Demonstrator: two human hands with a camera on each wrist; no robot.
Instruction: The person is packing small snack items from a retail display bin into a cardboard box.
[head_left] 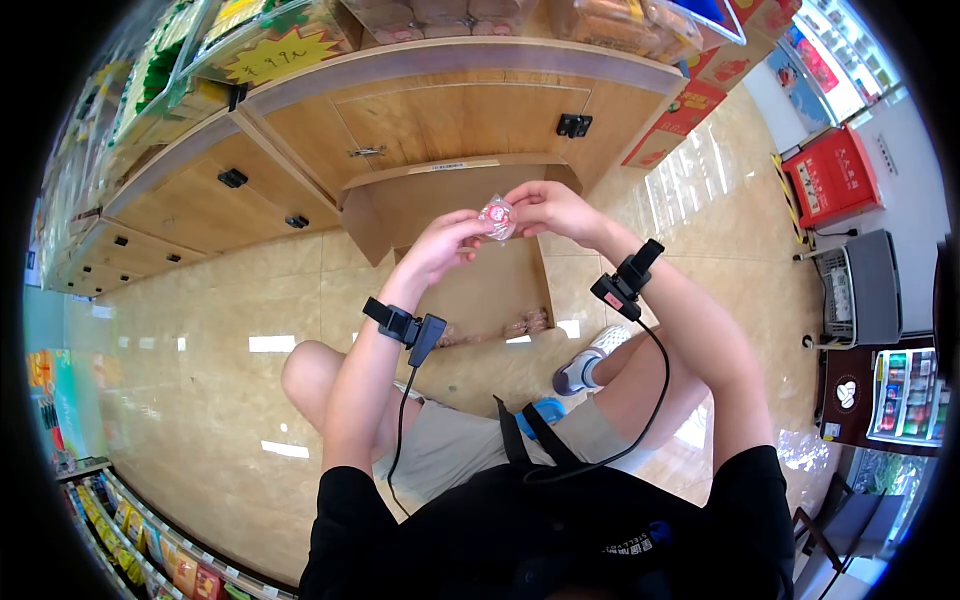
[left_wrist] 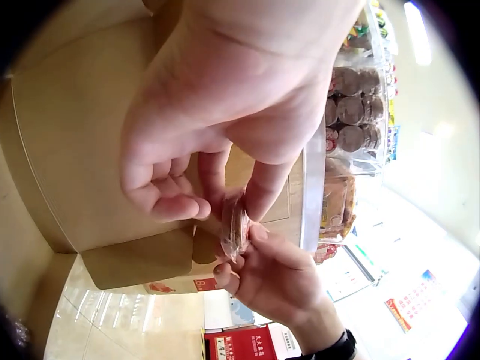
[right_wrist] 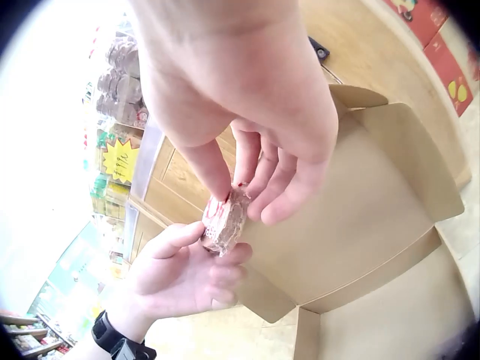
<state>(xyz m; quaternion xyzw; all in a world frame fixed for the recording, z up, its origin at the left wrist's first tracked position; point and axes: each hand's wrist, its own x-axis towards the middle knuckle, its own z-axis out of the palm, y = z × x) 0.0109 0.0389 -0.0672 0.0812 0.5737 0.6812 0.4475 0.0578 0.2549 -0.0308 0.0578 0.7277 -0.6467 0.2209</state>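
Note:
A small round snack in a clear plastic wrapper (head_left: 497, 217), with a pink and red label, is held up over an open cardboard box (head_left: 500, 280). My left hand (head_left: 445, 247) pinches one side of it between thumb and fingers. On the opposite edge, my right hand (head_left: 556, 212) pinches it too. From the left wrist, the wrapped snack (left_wrist: 235, 226) appears edge-on between the fingertips of both hands. The right wrist view shows crinkled wrapping and red print on the snack (right_wrist: 226, 220). Several similar wrapped snacks (head_left: 528, 322) lie along the box's near side.
Wooden cabinets (head_left: 450, 120) stand just beyond the box, with stocked display bins above them and a yellow price sign (head_left: 282, 55). Red cartons (head_left: 690, 110) are stacked at the cabinet's right end. Farther right are a red box (head_left: 832, 178) and a cart (head_left: 860, 285).

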